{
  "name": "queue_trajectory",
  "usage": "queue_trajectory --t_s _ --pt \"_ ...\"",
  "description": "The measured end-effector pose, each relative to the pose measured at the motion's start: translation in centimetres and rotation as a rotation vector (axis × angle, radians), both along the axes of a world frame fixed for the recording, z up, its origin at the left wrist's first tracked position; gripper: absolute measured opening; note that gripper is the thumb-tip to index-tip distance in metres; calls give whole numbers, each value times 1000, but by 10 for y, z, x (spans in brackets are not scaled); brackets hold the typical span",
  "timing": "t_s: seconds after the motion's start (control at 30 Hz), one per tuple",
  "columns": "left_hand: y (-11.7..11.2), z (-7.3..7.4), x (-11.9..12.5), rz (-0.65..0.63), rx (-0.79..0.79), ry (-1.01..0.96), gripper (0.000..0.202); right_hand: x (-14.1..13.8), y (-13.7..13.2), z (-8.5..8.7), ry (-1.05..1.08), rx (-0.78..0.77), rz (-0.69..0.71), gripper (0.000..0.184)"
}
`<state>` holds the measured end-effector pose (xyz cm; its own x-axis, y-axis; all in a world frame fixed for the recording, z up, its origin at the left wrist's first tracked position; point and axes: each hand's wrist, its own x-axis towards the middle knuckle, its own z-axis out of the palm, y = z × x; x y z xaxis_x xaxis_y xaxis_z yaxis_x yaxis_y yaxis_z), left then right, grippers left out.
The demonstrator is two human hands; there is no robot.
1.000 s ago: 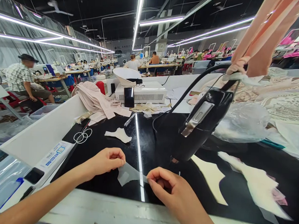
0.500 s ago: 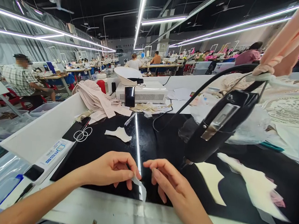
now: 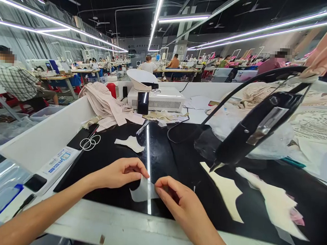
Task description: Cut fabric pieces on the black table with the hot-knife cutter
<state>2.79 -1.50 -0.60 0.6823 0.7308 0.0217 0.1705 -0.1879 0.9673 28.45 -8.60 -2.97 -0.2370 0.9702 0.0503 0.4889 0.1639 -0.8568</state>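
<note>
My left hand [image 3: 120,174] pinches the top of a small, thin, translucent whitish piece [image 3: 139,193] with a curved edge, just above the black work surface [image 3: 175,157]. At that piece's right end, the thumb and forefinger of my right hand [image 3: 185,199] are closed on its edge. A cream fabric piece [image 3: 225,194] lies right of my right hand. Farther right is a pile of cut cream pieces [image 3: 275,203], with some pink cloth showing beneath. Beyond my left hand rests another small cream piece [image 3: 130,143].
A black hand tool [image 3: 250,130] with a pointed tip hangs at right from a cloth tie, over the cream piece. White cable [image 3: 90,142] lies at left. Behind stand a white scale [image 3: 156,99], a phone [image 3: 143,103] and pale fabric strips [image 3: 102,101]. People sit farther back.
My right hand has moved left and closed on the translucent piece, which is now spread between both hands. The hanging black tool has swung, its body tilting farther right.
</note>
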Motion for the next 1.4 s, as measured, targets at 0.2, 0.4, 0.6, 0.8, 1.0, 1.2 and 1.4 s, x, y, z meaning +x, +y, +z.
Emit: queue_trajectory --t_s 0.2,0.4,0.6,0.8,1.0,1.2,1.4 --pt "-7 -8 0 103 454 180 16 4 0 -17 -279 261 -33 22" --pt "-19 -19 3 -67 787 272 24 2 -11 -14 -343 424 -68 21" --pt "-10 -52 -12 35 902 168 22 22 -41 -11 -427 414 -171 19" --pt "-6 -80 -26 118 949 234 25 103 -65 2 -474 419 -468 26" --pt "-7 -105 -25 187 914 179 31 179 -75 12 -535 396 -765 45" --pt "-10 -109 -22 245 901 152 35 202 -56 6 -566 364 -804 59" --pt "-9 -104 -22 237 895 136 30 199 -26 -6 -617 362 -833 53"
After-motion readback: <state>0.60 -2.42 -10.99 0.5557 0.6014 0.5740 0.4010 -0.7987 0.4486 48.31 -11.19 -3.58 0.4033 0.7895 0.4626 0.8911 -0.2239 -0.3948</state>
